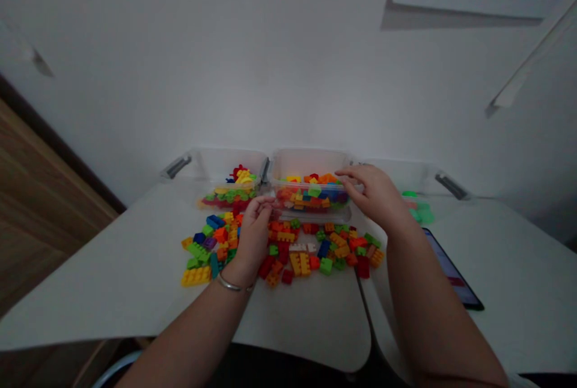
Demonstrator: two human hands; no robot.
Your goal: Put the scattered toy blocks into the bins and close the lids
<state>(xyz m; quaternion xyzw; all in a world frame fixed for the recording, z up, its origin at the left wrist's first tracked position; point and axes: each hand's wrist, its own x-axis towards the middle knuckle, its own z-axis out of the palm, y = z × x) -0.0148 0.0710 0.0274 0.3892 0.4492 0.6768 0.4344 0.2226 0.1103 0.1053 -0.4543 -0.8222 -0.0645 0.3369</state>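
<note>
A clear plastic box (311, 155) with colourful toy bricks inside stands between my hands, at the back of the table. My left hand (256, 223), wearing a silver bangle on its wrist, is at the box's lower left front corner with its fingers curled against it. At the right rim, my right hand (372, 190) has its thumb and fingers around the edge; part of the grip is hidden. In front of the box lies a wide spread of loose building bricks (300, 263) in red, orange, yellow, green and blue.
Left of the middle stands another clear box (229, 157) with bricks. On the right are a small container with green pieces (421, 212) and a tablet or phone (455, 274). The white table (135, 268) meets a white wall (270, 45) behind.
</note>
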